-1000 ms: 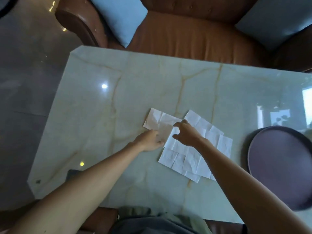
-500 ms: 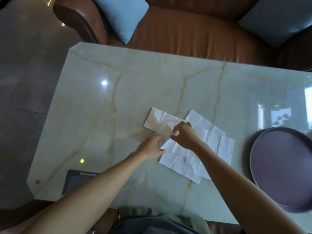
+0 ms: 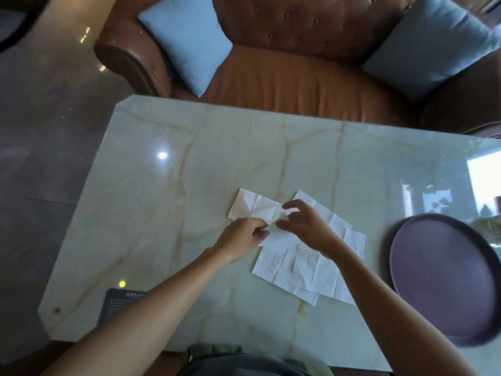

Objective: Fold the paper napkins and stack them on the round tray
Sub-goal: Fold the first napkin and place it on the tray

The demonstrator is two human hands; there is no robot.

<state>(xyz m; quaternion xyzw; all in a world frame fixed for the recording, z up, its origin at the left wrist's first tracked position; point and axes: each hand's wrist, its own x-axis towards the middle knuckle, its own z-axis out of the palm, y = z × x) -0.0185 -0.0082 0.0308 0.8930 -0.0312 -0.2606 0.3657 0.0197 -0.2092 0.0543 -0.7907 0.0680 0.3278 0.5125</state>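
Several white paper napkins (image 3: 298,267) lie unfolded and overlapping in the middle of the marble table (image 3: 189,172). One creased napkin (image 3: 254,206) sticks out to the upper left of the pile. My left hand (image 3: 241,238) pinches a lifted corner of the top napkin near the pile's left edge. My right hand (image 3: 306,225) pinches the same napkin just to the right, fingers bent over it. The round dark purple tray (image 3: 444,283) sits at the right, with nothing on it.
A dark printed card (image 3: 119,302) lies at the table's near left edge, partly under my left forearm. A brown leather sofa (image 3: 298,77) with two light blue cushions (image 3: 187,42) stands beyond the far edge. Glossy floor lies to the left.
Both hands went from pressing on the pile to pinching and lifting a napkin corner. The view has tilted up, showing more of the sofa.
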